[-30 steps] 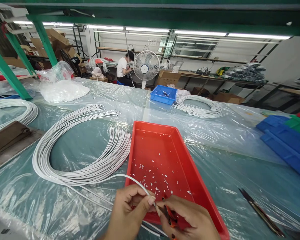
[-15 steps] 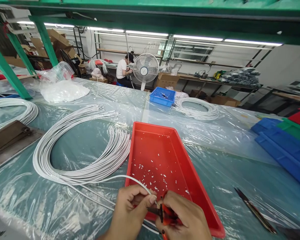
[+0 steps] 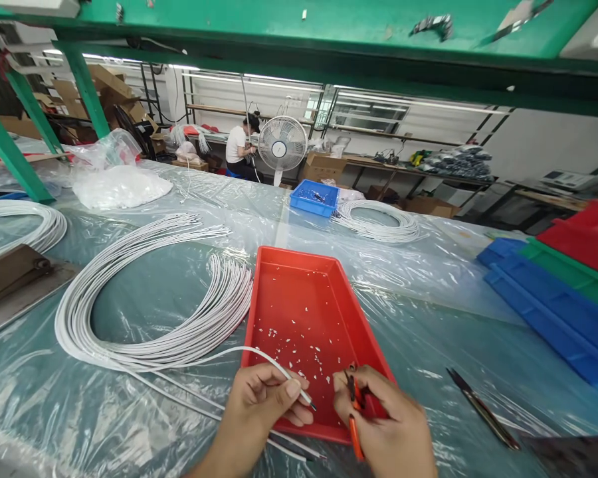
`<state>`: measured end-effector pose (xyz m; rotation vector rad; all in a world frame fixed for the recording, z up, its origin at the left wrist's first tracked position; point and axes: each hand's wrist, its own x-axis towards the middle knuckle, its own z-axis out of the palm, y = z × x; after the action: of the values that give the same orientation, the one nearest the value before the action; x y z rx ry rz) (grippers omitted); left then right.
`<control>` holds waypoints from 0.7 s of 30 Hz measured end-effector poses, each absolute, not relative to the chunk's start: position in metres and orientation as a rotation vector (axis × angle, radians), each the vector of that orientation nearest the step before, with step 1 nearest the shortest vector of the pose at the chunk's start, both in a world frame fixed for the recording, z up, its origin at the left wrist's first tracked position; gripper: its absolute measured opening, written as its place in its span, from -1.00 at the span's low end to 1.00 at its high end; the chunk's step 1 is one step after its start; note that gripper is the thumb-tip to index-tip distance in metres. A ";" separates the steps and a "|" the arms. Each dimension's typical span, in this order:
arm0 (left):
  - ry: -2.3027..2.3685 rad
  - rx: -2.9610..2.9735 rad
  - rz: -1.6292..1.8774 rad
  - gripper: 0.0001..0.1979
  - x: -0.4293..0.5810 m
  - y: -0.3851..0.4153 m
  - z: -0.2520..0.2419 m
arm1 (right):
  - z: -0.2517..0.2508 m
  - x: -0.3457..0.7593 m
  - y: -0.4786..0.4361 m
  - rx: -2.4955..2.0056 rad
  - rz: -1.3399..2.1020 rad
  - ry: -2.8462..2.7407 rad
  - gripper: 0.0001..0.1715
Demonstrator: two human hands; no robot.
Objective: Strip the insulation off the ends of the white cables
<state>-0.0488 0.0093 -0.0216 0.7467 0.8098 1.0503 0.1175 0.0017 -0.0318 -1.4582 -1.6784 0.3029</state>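
A white cable (image 3: 274, 363) arcs from the big cable coil (image 3: 80, 299) into my left hand (image 3: 266, 401), pinched between thumb and fingers, its dark tip poking out to the right. In my right hand (image 3: 386, 411) are orange-handled pliers (image 3: 355, 415), their jaws up beside the fingertips and apart from the cable. Both hands are over the near end of a red tray (image 3: 299, 305), which holds scattered white scraps. Further cable ends lie below my left hand.
Tweezers (image 3: 483, 408) lie at the right. Stacked blue bins (image 3: 553, 305) stand at the right edge. A blue tray (image 3: 313, 198) and a smaller coil (image 3: 376, 221) are farther back. A green shelf beam (image 3: 299, 33) crosses overhead. A person sits beside a fan (image 3: 282, 143).
My right hand and the pliers have moved right, away from the cable tip, which now shows. The view has shifted slightly, bringing more of the green shelf into sight.
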 end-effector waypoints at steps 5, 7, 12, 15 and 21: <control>0.789 0.617 1.065 -0.75 -0.045 0.014 -0.017 | -0.029 0.127 0.014 -1.502 0.198 -1.715 -0.72; 0.767 0.572 1.057 -0.76 -0.044 0.015 -0.017 | -0.024 0.126 0.011 -1.376 0.152 -1.735 -0.74; 0.690 0.500 1.026 -0.76 -0.040 0.014 -0.020 | -0.009 0.125 0.003 -0.971 0.079 -2.041 -0.50; 0.669 0.437 0.972 -0.75 -0.038 0.012 -0.020 | 0.000 0.127 0.002 -0.868 0.010 -2.183 -0.53; 0.694 0.489 0.862 -0.66 -0.036 0.005 -0.022 | 0.020 0.121 0.003 -0.837 -0.061 -2.208 -0.77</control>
<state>-0.0365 0.0045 -0.0221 0.4890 0.6939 0.8623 0.1209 0.0034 0.0198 -0.8375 -2.2076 -0.0608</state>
